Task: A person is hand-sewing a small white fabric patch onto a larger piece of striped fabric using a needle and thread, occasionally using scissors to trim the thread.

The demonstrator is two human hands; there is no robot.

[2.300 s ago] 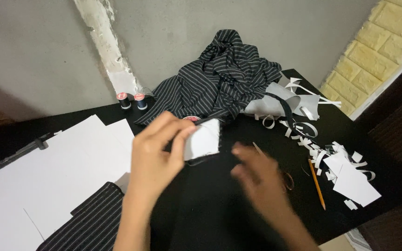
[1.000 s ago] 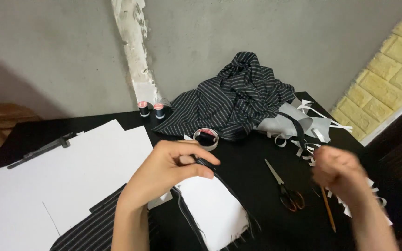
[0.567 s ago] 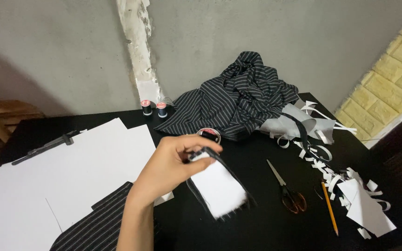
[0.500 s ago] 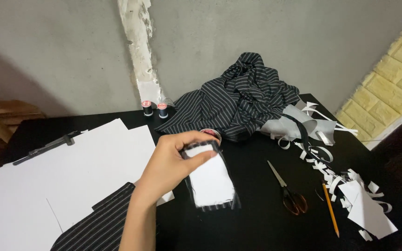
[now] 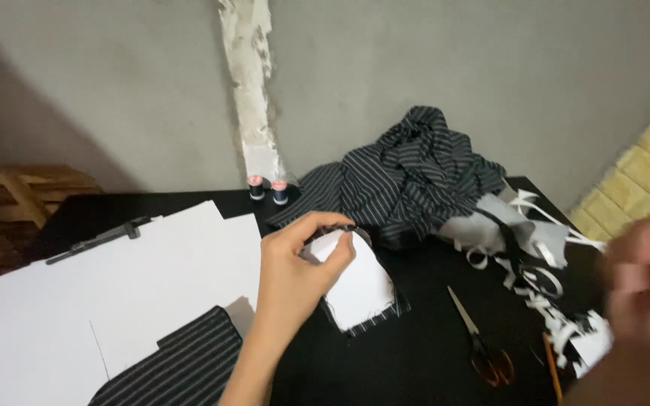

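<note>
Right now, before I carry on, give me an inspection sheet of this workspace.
Surface: black table, partly covered by large white paper sheets.
Job's things: small white paper piece backed with striped fabric, pinched at its top edge.
Clutter: heap of black striped fabric; striped fabric piece on the paper; scissors; pencil; paper scraps; two thread spools; dark bar-shaped tool, kind unclear.
Grippers: left hand holds the paper piece; right hand blurred at the right edge, contents cannot be told.
Cables: nothing seen.
Surroundings: grey wall with patched strip; yellow bricks; wooden pallet.
</note>
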